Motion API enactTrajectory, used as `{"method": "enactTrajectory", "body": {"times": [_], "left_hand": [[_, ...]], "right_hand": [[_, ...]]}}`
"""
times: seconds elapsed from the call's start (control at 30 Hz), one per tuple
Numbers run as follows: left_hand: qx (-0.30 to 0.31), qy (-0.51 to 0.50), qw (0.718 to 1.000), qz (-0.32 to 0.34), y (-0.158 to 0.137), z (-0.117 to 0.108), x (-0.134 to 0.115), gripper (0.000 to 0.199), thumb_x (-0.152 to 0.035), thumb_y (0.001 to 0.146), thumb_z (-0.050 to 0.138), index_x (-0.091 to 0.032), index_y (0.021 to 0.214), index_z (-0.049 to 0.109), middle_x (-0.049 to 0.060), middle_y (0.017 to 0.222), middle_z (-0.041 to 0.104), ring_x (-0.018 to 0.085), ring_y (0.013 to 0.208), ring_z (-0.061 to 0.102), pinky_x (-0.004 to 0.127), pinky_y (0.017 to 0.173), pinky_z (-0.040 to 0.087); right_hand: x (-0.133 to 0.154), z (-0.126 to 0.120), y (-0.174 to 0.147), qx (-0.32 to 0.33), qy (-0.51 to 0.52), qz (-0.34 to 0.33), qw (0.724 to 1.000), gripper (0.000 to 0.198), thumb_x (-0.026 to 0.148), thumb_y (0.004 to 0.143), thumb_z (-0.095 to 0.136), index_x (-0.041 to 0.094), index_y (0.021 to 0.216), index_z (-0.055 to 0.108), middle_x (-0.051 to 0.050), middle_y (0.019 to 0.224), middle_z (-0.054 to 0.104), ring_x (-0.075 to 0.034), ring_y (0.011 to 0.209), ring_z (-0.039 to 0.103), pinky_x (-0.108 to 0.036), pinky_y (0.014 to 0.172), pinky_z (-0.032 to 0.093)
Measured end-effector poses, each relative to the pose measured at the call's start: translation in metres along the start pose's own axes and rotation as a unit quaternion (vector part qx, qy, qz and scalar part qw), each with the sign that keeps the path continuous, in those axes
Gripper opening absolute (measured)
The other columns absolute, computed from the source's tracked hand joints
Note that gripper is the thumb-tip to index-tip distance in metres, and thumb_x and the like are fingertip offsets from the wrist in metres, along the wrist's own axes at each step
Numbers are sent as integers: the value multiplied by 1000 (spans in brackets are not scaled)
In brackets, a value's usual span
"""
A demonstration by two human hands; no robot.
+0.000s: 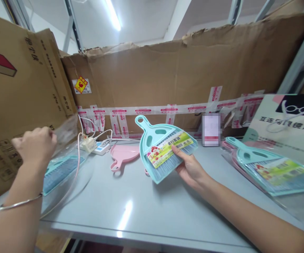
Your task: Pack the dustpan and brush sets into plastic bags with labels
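My right hand point(190, 170) grips a mint-green dustpan set point(148, 140) at its lower right edge, holding it tilted above the shelf. A blue-bristled brush lies in the pan under a yellow-green label band point(167, 147). My left hand point(36, 144) is a closed fist, raised at the left. Clear plastic film point(67, 133) stretches from beside that fist. Below it, a blue-bristled brush point(62, 172) with a mint-green edge lies in clear plastic. Behind the held set, a pink dustpan point(125, 154) rests on the shelf, with another small pink piece partly hidden.
Bagged dustpan sets point(275, 168), mint-green over pink, lie at the right beside a printed bag point(286, 130). A power strip point(100, 147) with cables stands at the back left. Cardboard boxes point(154, 77) wall the back and left. A blurred phone-like panel point(211, 130) leans at the back.
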State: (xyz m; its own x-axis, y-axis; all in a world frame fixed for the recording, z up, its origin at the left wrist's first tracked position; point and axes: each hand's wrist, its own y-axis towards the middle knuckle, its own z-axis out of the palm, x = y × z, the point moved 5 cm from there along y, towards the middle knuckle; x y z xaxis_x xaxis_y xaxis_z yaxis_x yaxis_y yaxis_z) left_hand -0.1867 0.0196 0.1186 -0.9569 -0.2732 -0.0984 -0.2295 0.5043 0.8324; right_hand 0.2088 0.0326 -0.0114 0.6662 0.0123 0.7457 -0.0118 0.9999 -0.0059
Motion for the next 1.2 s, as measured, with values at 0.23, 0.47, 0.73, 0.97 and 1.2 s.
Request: {"method": "enactTrajectory", "body": {"times": [0.23, 0.47, 0.73, 0.97, 1.2], "left_hand": [[-74, -73, 919, 381, -59, -36, -125, 13, -18, 83, 51, -21, 77, 62, 0, 74, 70, 21, 88, 57, 40, 84, 22], [73, -157, 841, 513, -136, -1, -181, 28, 3, 80, 42, -19, 80, 60, 1, 75, 69, 18, 92, 57, 39, 86, 20], [151, -209, 862, 437, -116, -9, -176, 24, -30, 90, 41, -21, 82, 61, 5, 101, 65, 20, 93, 56, 39, 84, 26], [280, -33, 890, 358, -109, 34, -192, 16, -25, 79, 55, -15, 90, 62, 12, 97, 63, 27, 92, 58, 35, 74, 38], [272, -24, 932, 240, -82, 49, -169, 23, -19, 84, 37, -16, 85, 60, 10, 87, 67, 24, 79, 62, 29, 57, 38]], "right_hand": [[39, -9, 9, -77, 70, -80, 991, 31, 13, 73, 62, 23, 103, 61, 1, 95, 70, -15, 84, 66, -26, 71, 57], [55, -18, 14, -93, 78, -123, 985, 34, 9, 72, 62, 25, 102, 61, 3, 90, 70, -12, 77, 67, -20, 64, 57], [31, -16, 15, -82, 57, -55, 994, 25, 11, 76, 60, 21, 98, 63, 0, 92, 71, -15, 80, 67, -27, 72, 57], [16, -17, 14, -70, 6, -3, 997, 25, 16, 74, 63, 20, 99, 62, -2, 97, 70, -17, 84, 66, -30, 77, 55], [11, -8, 6, 14, -89, 95, 991, 31, 17, 73, 64, 15, 104, 60, -9, 94, 70, -22, 85, 67, -38, 82, 52]]}}
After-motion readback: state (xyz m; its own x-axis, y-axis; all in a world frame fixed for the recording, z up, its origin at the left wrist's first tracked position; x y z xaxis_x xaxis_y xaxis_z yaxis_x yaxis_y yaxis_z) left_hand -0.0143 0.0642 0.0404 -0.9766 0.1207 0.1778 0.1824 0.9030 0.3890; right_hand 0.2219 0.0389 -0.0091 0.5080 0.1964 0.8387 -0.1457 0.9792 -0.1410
